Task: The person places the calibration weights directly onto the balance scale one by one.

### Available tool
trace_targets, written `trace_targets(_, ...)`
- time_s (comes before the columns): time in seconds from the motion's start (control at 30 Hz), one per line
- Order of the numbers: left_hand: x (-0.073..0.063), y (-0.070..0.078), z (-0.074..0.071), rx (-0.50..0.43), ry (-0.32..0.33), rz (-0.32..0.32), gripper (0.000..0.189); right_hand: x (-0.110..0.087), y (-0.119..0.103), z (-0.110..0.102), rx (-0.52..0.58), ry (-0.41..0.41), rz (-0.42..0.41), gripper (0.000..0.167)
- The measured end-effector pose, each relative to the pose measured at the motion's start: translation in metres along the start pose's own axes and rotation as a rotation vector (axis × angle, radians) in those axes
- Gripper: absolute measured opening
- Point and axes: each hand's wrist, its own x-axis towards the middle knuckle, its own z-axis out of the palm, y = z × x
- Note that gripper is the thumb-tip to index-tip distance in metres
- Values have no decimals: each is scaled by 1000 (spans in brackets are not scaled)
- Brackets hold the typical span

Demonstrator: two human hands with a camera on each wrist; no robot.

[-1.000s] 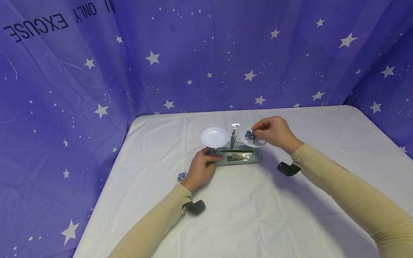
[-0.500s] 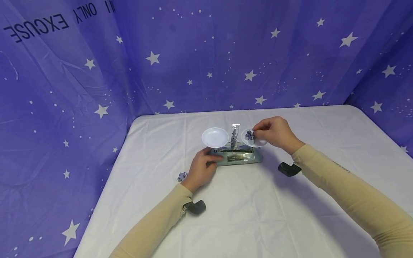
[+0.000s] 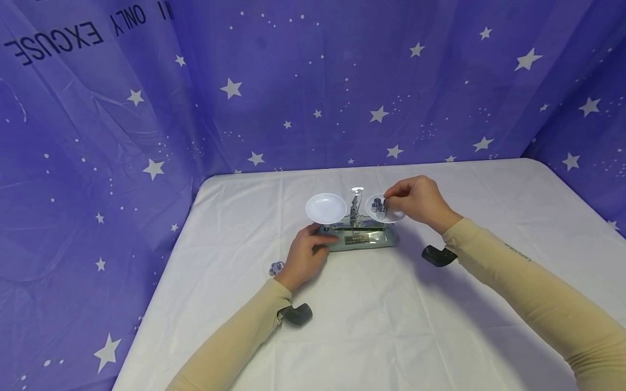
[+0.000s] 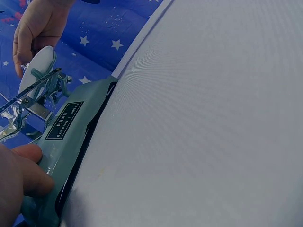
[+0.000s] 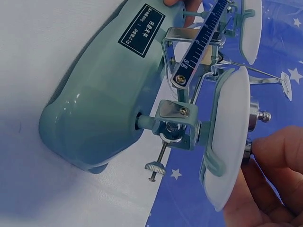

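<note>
A green balance scale (image 3: 369,239) with two white pans stands on the table. Its left pan (image 3: 326,208) is bare. Several shiny metal weights (image 3: 376,205) sit upright on the right pan (image 3: 393,217). My left hand (image 3: 304,256) holds the left end of the base, its thumb and fingers around that end in the left wrist view. Over the right pan, my right hand (image 3: 418,202) pinches a small metal weight (image 5: 247,151) between thumb and finger, close against the pan's surface. My fingers partly hide this weight in the head view.
A small cluster of metal pieces (image 3: 276,267) lies on the white tablecloth (image 3: 371,320), left of my left wrist. Behind the table hangs a purple curtain with stars (image 3: 342,81). Black wrist cameras (image 3: 295,314) project below both forearms.
My right hand has shifted very slightly to the right over the pan, still pinching the weight. The left hand and the scale stay where they were.
</note>
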Motion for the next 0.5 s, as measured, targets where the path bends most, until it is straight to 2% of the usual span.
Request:
trace_targets(0.27,1,-2,1,15,8,24,33,0,0,1,-5,-1,5,15)
trace_targets(0.5,1,-2,1,11,5,19,33,0,1,1,-19,-3,4,16)
